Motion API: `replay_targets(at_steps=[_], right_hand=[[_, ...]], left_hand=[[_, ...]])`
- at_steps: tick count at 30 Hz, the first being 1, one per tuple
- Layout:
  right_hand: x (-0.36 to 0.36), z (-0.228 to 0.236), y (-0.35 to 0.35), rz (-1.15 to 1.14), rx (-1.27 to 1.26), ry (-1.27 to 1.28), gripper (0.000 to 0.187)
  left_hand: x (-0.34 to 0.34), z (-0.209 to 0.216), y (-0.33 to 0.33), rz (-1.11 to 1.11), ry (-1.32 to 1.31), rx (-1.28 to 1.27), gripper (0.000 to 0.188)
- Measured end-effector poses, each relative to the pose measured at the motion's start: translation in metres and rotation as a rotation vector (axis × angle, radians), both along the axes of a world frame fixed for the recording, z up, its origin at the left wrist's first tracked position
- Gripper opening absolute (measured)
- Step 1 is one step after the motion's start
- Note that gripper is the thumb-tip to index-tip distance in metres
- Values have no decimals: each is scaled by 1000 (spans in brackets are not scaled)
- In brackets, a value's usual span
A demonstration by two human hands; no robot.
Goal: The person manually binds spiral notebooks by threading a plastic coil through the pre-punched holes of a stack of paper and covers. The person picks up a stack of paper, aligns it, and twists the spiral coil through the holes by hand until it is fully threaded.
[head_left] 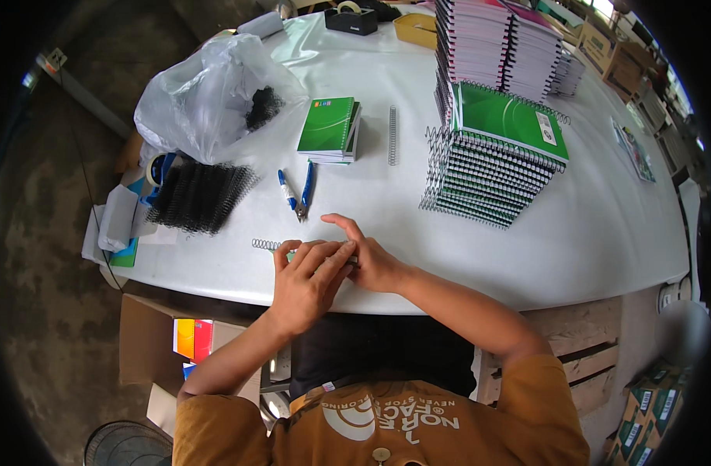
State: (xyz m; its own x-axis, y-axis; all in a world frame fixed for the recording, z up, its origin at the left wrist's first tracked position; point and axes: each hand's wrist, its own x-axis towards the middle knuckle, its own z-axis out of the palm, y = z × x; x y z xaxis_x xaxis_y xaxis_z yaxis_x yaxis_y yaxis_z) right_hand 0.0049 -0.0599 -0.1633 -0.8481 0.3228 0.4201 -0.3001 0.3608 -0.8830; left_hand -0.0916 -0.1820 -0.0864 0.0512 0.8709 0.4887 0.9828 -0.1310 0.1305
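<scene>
Near the front edge of the table, my left hand [302, 281] and my right hand [377, 262] meet over a small spiral notebook, which they mostly cover. Its wire coil [264, 244] sticks out past my left fingers, with a sliver of green cover beside it. My left fingers are bent over the notebook. The right thumb side presses on its other end while one right finger points away, raised. Just beyond my hands lie blue-handled cutting pliers [302, 203], handles spread. Farther off are a stack of green notebooks [326, 126] and a loose wire coil [392, 137].
A tall stack of spiral-bound green notebooks [499, 167] stands to the right, with thicker bound books [479, 46] behind. On the left are a heap of black coils [200, 196], a clear plastic bag [196, 101] and a blue tape dispenser [159, 172]. Below, an open carton [144, 342] stands by the table.
</scene>
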Motion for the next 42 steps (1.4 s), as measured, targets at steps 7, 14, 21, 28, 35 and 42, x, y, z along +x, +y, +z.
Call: replay_targets(at_steps=[7, 14, 21, 28, 35, 42], right_hand=[[-3, 2, 3, 15, -40, -94, 70], [-4, 1, 2, 58, -125, -159, 65], [-11, -12, 5, 41, -64, -72, 63], [37, 71, 9, -152, -15, 199, 51], [143, 204, 96, -799, 784, 446, 22], [167, 122, 118, -998, 232, 496, 44]], left_hand=[[-3, 14, 14, 78, -162, -48, 28], [-7, 23, 14, 70, -123, -210, 20], [-9, 24, 15, 28, -60, -154, 17], [9, 106, 32, 39, 13, -4, 50], [39, 145, 136, -308, -103, 719, 27], [74, 61, 177, -268, -530, 698, 45]])
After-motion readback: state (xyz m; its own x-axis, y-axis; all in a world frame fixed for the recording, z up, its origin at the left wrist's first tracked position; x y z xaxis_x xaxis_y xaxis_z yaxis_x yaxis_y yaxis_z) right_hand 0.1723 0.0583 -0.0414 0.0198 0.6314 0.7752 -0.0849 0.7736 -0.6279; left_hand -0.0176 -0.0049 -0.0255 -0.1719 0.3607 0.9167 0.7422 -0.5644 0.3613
